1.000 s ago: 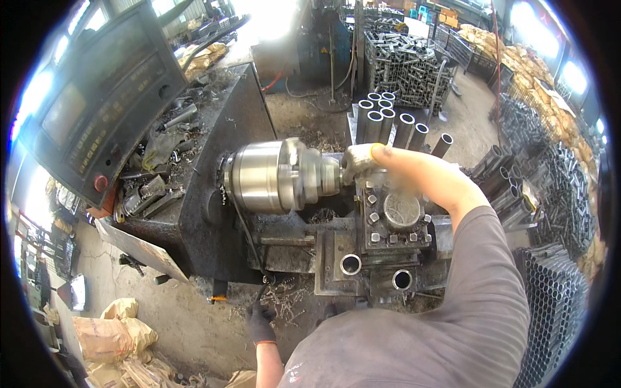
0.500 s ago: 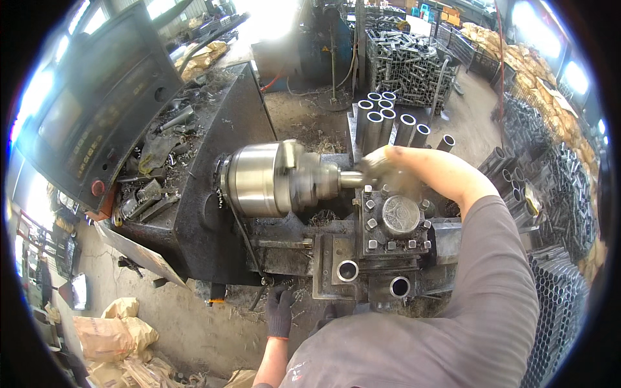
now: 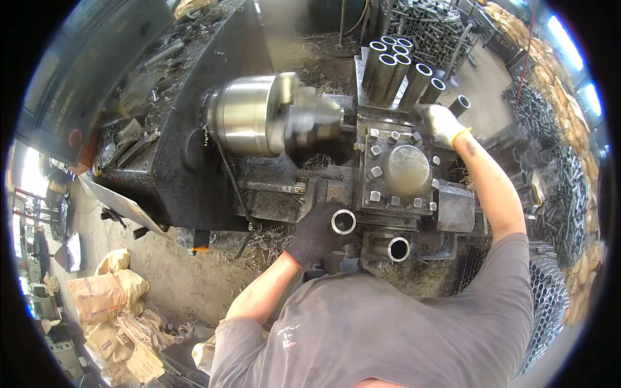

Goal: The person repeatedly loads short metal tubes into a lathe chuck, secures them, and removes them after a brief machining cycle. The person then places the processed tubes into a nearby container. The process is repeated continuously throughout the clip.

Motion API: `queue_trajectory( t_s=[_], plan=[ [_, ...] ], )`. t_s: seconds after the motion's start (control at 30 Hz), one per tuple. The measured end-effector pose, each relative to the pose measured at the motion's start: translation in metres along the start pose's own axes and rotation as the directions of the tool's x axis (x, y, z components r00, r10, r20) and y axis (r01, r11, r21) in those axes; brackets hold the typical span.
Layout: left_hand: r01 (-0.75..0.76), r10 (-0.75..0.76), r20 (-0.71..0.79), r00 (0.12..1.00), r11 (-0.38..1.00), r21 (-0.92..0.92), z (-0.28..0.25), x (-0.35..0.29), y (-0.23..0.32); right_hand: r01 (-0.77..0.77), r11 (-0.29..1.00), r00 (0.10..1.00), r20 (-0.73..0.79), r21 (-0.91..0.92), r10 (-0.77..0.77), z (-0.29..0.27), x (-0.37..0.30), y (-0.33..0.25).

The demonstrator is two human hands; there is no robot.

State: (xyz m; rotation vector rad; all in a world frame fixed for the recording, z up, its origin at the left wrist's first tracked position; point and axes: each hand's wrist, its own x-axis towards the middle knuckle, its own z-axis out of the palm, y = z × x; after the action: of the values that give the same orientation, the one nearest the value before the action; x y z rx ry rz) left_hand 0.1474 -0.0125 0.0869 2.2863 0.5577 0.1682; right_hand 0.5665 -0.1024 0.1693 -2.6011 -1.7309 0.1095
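Observation:
My left hand (image 3: 317, 238), in a dark knit glove, is wrapped around the side of an upright metal tube (image 3: 343, 222) at the near edge of the lathe carriage. A second metal tube (image 3: 398, 249) stands a little to its right. My right hand (image 3: 444, 125), in a white glove with a yellow cuff, is behind the square tool post (image 3: 407, 169); its fingers are smeared by motion, so what they hold, if anything, is unclear. To the left, the steel lathe chuck (image 3: 249, 116) has blurred jaws. The workpiece end at the jaws is blurred too.
Several upright tubes (image 3: 394, 71) stand on a plate behind the tool post. Metal chips and parts litter the headstock top (image 3: 145, 97). Wire bins of metal pieces (image 3: 430, 32) are at the back, stacked tubes (image 3: 546, 291) at right, and paper sacks (image 3: 107, 294) at lower left.
My left hand has risen from beside the lathe to the near tube. My right hand has drawn away from the chuck side, rightward behind the tool post. The whole view has shifted.

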Motion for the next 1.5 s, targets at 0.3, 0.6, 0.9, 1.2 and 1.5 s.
queue_trajectory(
  t_s=[0.3, 0.6, 0.9, 1.2, 1.5],
  plan=[
    [0.227, -0.009, 0.307, 0.952, 0.692, -0.685, -0.074, 0.045, 0.031, 0.706, 0.671, 0.606, -0.297, -0.225, -0.738, -0.124, -0.042, -0.18],
    [-0.045, -0.163, -0.358, 0.919, 0.86, -0.508, -0.1, 0.014, -0.007, 0.189, 0.964, 0.982, 0.036, -0.189, -0.186, -0.102, 0.013, -0.1],
    [-0.145, -0.842, -0.431, 0.323, 0.407, -0.902, -0.014, -0.126, -0.209, -0.05, 0.996, 0.993, 0.107, -0.076, 0.058, -0.044, 0.033, -0.045],
    [-0.217, -0.873, -0.487, -0.002, 0.476, -0.852, -0.05, -0.188, -0.297, 0.358, 0.905, 0.92, 0.079, 0.23, -0.384, 0.024, 0.043, -0.022],
    [-0.228, -0.961, -0.141, 0.24, 0.085, -0.97, -0.08, -0.215, -0.299, -0.271, 0.698, 0.743, 0.605, 0.663, -0.286, -0.007, 0.121, -0.137]
  ],
)
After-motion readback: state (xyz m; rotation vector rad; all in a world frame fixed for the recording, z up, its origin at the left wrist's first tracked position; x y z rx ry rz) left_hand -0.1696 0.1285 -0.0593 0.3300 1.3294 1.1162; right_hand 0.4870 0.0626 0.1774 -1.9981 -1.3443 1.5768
